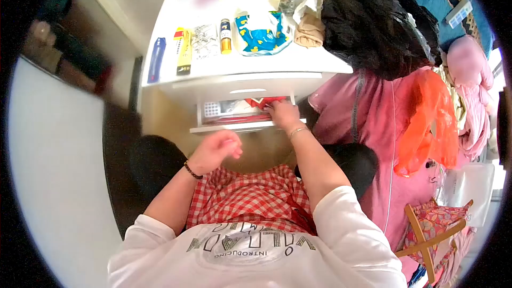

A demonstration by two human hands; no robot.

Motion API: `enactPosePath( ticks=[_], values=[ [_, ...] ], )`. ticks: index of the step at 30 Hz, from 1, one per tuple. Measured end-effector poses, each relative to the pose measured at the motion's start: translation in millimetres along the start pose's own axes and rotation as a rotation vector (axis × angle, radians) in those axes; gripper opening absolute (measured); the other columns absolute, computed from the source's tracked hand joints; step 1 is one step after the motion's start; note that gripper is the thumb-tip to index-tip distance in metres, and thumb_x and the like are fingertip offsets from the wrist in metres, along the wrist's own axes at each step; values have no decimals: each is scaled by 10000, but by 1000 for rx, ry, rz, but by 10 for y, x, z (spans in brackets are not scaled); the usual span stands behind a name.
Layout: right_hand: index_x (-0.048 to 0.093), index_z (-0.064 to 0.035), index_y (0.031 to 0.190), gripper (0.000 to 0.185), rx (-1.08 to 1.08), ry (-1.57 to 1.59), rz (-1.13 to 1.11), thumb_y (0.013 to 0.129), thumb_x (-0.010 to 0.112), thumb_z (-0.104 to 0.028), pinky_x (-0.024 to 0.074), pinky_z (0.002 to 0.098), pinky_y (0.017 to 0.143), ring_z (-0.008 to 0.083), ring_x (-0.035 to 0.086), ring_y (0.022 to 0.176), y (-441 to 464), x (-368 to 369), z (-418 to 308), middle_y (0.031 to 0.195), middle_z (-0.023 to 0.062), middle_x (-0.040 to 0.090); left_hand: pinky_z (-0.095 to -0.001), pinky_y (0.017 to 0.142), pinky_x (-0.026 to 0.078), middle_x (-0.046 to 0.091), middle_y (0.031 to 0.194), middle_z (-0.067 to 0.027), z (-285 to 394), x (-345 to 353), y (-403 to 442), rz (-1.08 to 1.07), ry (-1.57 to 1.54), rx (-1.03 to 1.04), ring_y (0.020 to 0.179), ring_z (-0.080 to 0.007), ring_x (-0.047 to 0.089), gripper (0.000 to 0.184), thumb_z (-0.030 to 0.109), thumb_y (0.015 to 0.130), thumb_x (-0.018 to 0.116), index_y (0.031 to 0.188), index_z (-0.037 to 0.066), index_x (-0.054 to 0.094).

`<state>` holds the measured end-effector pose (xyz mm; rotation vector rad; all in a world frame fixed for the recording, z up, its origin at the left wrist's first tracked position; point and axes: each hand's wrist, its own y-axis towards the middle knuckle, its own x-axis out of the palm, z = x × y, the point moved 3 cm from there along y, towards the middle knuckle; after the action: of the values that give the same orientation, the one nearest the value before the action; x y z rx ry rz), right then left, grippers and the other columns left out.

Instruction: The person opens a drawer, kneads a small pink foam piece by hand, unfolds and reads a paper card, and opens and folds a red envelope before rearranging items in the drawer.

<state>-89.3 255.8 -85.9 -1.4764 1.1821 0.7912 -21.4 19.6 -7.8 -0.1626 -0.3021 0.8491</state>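
We have our right hand [285, 114] at a red-and-white packet [258, 101], right in the white drawer [234, 127]; we cannot tell its grip. Our left hand [216, 148] curls loosely, fingers apart. Our shirt [256, 268] reads "INTRODUCING".

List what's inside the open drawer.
Inside the open drawer: a white item with a dotted grid at the left, and something red and white by the right hand. The hand covers part of the right side; the cabinet hides the back.

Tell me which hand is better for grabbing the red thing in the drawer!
Probably the right hand: it reaches into the open drawer, right by the red-and-white item. The left hand hovers outside, in front of the drawer.
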Motion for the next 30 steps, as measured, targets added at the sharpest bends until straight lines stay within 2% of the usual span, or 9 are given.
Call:
enactPosePath(
  ticks=[2,6,11,19,25,26,27,29,30],
  values=[
    [589,-86,1017,280,-46,-64,236,853,527,-305,457,446,814,299,568,992,-56,-9,0,1041,157,592,-267,744,482,573,888,-45,0,1,-31,23,9,6,809,-122,571,92,116,923,487,961,41,525],
    [604,-62,875,238,-1,102,168,869,500,-276,489,450,680,356,610,764,-502,-202,-349,814,157,625,-264,740,481,571,879,-43,40,36,-69,23,-2,-31,809,-121,571,93,117,924,486,958,39,525],
    [631,-82,951,243,-107,225,-151,850,528,-277,472,436,747,343,603,843,-842,117,-585,894,171,633,-270,741,484,571,895,-47,123,83,-4,-12,-24,-40,810,-124,573,101,121,925,483,962,35,523],
    [596,-11,1036,296,-126,352,43,839,565,-229,454,423,825,382,557,957,-403,211,-446,1021,221,600,-276,739,488,574,884,-48,68,21,-33,9,-13,15,809,-126,575,108,117,926,481,968,27,523],
    [600,6,962,243,10,1135,244,862,566,-213,482,325,742,221,604,884,-12,34,-432,938,113,633,-273,742,488,575,885,-54,33,30,-26,-11,-27,28,810,-132,579,114,113,922,482,966,15,522],
    [585,-25,977,174,119,1439,75,876,531,-155,476,296,724,176,591,874,-57,-101,-503,916,74,616,-271,745,488,577,889,-65,42,33,-24,-6,-42,30,812,-140,583,123,112,918,482,965,4,520],
    [585,-25,977,174,115,1437,77,876,531,-155,476,296,724,176,591,874,-83,-187,-561,916,74,616,-271,745,488,577,889,-65,42,39,-26,-6,-42,34,812,-140,583,123,112,918,482,965,4,520],
    [555,-35,1006,158,221,2043,-79,883,491,-110,471,291,722,177,586,892,-106,-233,-696,935,76,608,-265,742,484,577,891,-65,41,45,-24,-2,-65,22,808,-139,582,119,110,919,482,963,5,519],
    [555,-35,1006,158,217,2041,-78,883,491,-110,471,291,722,177,586,892,-85,-230,-740,935,76,608,-265,742,484,577,891,-65,57,44,-22,-2,-64,26,808,-139,582,119,110,919,482,963,5,519]
  ],
)
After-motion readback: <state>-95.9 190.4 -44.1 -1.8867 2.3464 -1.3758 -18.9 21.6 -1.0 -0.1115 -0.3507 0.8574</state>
